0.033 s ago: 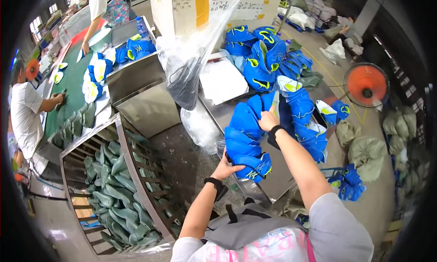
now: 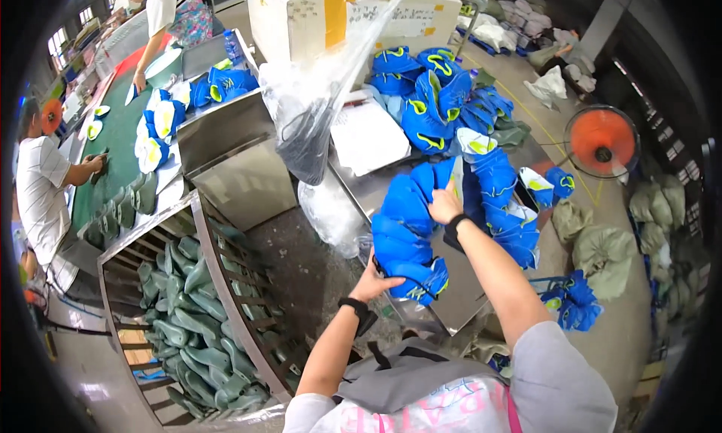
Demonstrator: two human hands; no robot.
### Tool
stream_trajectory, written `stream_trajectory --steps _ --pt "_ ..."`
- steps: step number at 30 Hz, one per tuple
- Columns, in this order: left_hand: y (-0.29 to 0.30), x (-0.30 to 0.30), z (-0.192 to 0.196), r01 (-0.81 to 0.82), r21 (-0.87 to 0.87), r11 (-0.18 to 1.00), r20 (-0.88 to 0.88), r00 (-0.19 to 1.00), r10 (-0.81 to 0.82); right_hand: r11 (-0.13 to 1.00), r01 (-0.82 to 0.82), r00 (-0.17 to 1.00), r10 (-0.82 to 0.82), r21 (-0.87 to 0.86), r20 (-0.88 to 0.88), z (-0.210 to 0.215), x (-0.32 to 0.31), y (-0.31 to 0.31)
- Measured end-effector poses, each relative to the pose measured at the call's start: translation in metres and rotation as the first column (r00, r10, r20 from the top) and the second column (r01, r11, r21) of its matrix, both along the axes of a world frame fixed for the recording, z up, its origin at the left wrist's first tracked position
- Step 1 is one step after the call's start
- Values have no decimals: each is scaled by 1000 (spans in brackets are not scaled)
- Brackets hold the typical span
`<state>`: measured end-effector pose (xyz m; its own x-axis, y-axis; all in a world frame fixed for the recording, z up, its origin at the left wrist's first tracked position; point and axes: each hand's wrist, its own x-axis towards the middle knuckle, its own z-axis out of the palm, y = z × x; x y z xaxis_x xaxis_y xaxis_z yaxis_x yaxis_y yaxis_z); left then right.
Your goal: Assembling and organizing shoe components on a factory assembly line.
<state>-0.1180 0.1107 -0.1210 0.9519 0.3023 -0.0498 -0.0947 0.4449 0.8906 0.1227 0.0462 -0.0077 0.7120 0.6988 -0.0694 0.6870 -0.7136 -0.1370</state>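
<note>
A curved stack of nested blue shoe uppers [image 2: 398, 226] lies over the metal table in front of me. My left hand [image 2: 373, 284] is closed around its near end, thumb on top of the last upper and the other fingers partly hidden. At the far end my right hand [image 2: 445, 205] grips the stack, its index finger stretched along the white inside of an upper and its other fingers curled. To the right of it runs a second row of nested blue uppers [image 2: 496, 181] with white and lime linings. A larger pile of blue uppers [image 2: 432, 110] sits farther back.
White sheets [image 2: 368, 136] and a hanging clear plastic bag [image 2: 301, 125] are beyond the stack. At left stands a slatted cart [image 2: 203, 230] full of green shoe lasts [image 2: 195, 320]. An orange fan [image 2: 602, 141] is at right. Two people work at a green-topped bench [image 2: 116, 143].
My hands and the stack keep almost the same place; the view has shifted very slightly. Both hands still hold the stack.
</note>
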Motion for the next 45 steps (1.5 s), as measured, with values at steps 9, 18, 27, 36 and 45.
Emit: stream_trajectory --steps 9,18,27,36,45 --pt "96 -86 105 -308 668 677 141 946 291 706 -191 966 11 682 259 141 -142 56" --pt "285 -102 190 -802 597 4 485 365 795 70 -635 719 417 769 556 251 -194 305" --pt "541 -55 227 -770 626 -122 546 321 774 183 -495 827 399 849 396 258 -110 609" --pt "661 -30 135 -143 967 212 -152 347 925 679 -615 786 571 401 237 79 -26 787" --pt "612 -33 167 -295 946 131 32 489 872 359 -674 499 865 646 41 130 -80 723"
